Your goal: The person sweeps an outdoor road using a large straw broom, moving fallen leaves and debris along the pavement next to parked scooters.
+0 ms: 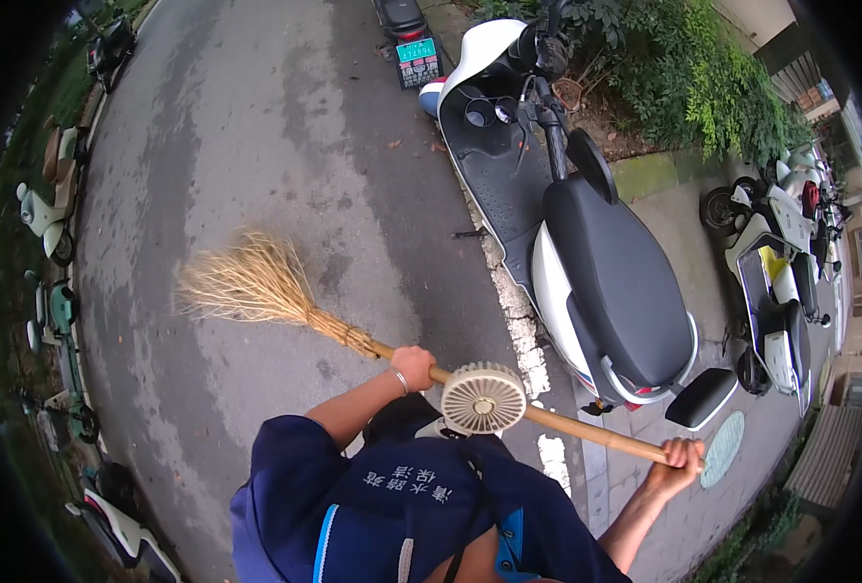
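Note:
A long broom with a bamboo handle [586, 435] lies slantwise across the front of my body. My left hand [413, 367], with a bracelet at the wrist, is wrapped round the handle just behind the bound twigs. Toward the handle's far right end, my right hand [676, 466] grips it, fingers curled over. The pale straw bristles [251, 280] fan out over the asphalt at front left. A round cream portable fan [483, 398] hangs at my chest and hides part of the handle.
A white scooter with a black seat [615, 282] is parked close on my right, beside a white painted line [520, 325]. Another scooter [400, 19] stands ahead. More scooters [780, 291] are further right, and several [62, 311] line the left roadside. Shrubs [664, 78] grow ahead right.

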Tool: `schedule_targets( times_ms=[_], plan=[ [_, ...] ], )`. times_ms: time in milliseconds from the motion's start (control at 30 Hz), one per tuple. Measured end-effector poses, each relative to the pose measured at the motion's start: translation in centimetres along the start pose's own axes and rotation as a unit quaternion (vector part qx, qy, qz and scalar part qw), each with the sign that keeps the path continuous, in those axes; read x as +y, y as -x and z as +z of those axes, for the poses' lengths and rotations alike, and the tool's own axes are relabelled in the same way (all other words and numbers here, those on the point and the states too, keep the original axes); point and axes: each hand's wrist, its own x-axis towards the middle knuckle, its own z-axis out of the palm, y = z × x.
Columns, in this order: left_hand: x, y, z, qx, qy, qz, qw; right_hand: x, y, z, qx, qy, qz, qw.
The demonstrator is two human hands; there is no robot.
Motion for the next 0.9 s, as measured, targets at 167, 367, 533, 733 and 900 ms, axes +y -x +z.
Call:
schedule_targets(
  times_ms=[167,367,533,733,900],
  plan=[
    [4.6,-6.0,-8.2,0.116,-0.007,0.198,0.973,-9.4,-1.9,0.3,-0.017,-0.030,-0.071,0.997],
    [5.7,-23.0,-15.4,0.183,0.053,0.302,0.934,-4.6,-0.5,14.0,0.047,0.175,-0.235,0.955],
    [-5.2,-23.8,-13.3,0.102,-0.041,0.110,0.988,7.2,-8.4,16.4,-0.056,0.053,-0.123,0.989],
    [-5.6,-19.5,-21.8,0.078,-0.043,0.130,0.987,4.2,-10.9,15.0,-0.046,-0.018,-0.073,0.996],
    [-9.6,-29.4,-29.1,0.199,-0.023,0.232,0.952,8.1,-5.4,30.8,0.099,0.086,-0.176,0.976]
  ],
)
